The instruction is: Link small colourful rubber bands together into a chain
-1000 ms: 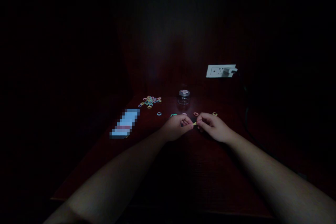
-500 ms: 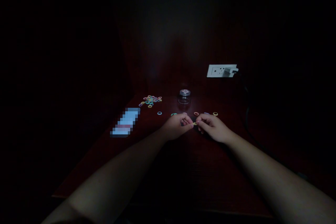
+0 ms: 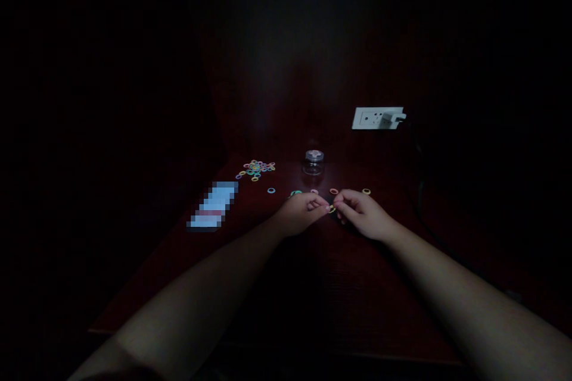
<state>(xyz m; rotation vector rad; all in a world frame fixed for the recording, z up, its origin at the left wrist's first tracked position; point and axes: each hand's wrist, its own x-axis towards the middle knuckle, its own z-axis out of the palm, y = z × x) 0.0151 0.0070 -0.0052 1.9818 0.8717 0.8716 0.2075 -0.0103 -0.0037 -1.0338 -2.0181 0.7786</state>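
My left hand (image 3: 300, 213) and my right hand (image 3: 363, 214) meet over the dark red table, both closed in a pinch. Between their fingertips is a small yellow hair tie (image 3: 332, 209), gripped from either side. Just beyond the hands lies a loose row of single hair ties: a pale blue one (image 3: 271, 190), a green one (image 3: 295, 193), a pink one (image 3: 314, 191), a red-orange one (image 3: 333, 191) and a yellow one at the right end (image 3: 366, 191). Part of this row is hidden behind my hands.
A pile of coloured hair ties (image 3: 255, 169) lies at the back left. Behind the row stands a clear lidded jar (image 3: 313, 164). At the left is a phone with a blurred, lit screen (image 3: 213, 205). A wall socket (image 3: 376, 118) holds a plug, its cable running down the right.
The yellow hair tie now shows as a more open loop between my fingertips. Both hands stay almost in place, and the view has shifted very slightly.
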